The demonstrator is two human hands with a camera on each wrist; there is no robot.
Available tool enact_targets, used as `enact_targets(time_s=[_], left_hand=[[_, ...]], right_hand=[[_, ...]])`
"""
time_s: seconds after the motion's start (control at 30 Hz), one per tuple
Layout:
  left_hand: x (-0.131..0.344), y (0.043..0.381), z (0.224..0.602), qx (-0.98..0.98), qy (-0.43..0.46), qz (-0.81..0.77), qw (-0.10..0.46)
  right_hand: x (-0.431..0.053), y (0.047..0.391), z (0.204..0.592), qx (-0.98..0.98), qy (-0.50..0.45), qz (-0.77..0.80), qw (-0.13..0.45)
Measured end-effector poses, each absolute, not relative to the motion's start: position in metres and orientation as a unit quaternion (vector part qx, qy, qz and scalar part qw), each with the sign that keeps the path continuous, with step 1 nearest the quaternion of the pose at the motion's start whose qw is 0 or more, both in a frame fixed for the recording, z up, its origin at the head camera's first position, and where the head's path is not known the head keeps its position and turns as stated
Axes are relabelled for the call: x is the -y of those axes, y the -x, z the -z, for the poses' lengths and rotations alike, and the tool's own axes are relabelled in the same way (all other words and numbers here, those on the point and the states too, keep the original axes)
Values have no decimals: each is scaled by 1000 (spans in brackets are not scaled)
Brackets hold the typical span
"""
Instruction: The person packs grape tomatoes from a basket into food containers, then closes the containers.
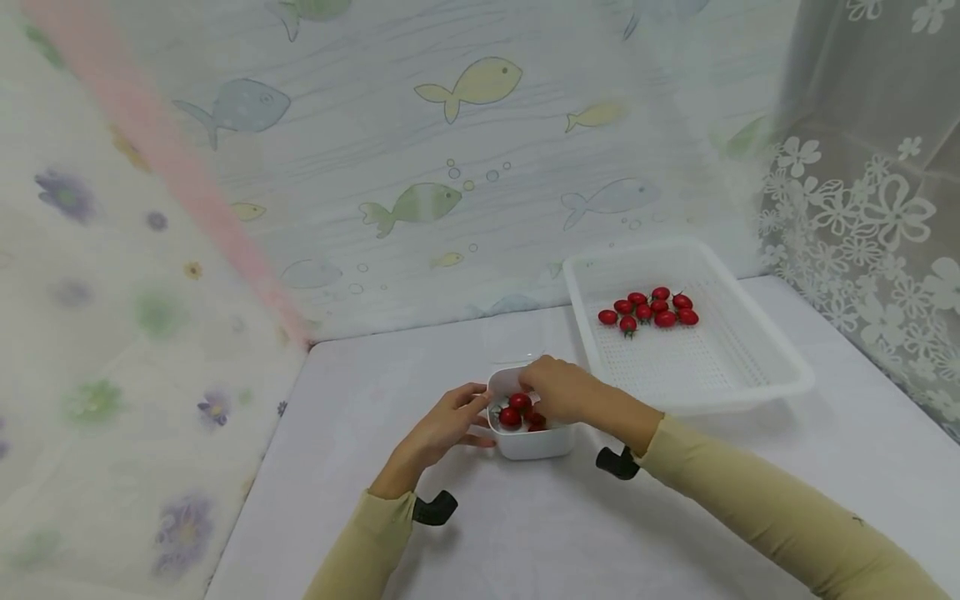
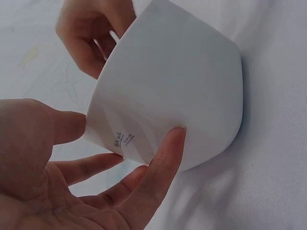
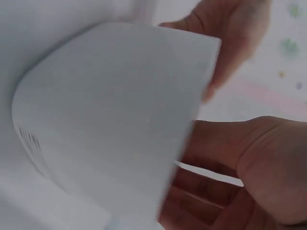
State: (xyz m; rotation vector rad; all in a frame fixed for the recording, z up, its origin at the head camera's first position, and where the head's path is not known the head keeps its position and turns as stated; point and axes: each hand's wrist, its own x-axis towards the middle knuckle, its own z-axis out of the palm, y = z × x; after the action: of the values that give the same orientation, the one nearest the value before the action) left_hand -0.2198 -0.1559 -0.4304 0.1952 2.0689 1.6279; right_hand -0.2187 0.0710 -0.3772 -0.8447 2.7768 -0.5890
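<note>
Head view: box [image 1: 534,446] on desk [image 1: 337,433], tomatoes [image 1: 511,417] inside. Left hand [image 1: 444,423] at box's left side; right hand [image 1: 562,390] over its right rim, fingers dipping in beside tomatoes. Tray beyond box, rightward [image 1: 780,387], holds more.

Left wrist: thumb touching box rim, fingers spread along its wall.

Right wrist: fingertips hidden behind box wall; cannot tell whether clamped on anything.

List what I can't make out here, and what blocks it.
Whether the right hand holds anything: its fingertips are hidden by the hand in the head view, by the white container in the right wrist view.
How many tomatoes the container has: the right hand covers part, head view.
Small print: too small, left wrist view.
Left sleeve: cut by the head view's bottom edge.
</note>
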Motion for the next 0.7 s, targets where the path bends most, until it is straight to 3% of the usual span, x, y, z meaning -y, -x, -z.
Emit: enact_targets(time_s=[0.3, 0.7], left_hand=[[156, 221, 428, -766, -77, -589, 246], [156, 220, 431, -762, -77, -592, 250]], right_hand=[[-109, 214, 335, -936, 288, 191, 67], [-154, 218, 309, -936, 281, 208, 44]])
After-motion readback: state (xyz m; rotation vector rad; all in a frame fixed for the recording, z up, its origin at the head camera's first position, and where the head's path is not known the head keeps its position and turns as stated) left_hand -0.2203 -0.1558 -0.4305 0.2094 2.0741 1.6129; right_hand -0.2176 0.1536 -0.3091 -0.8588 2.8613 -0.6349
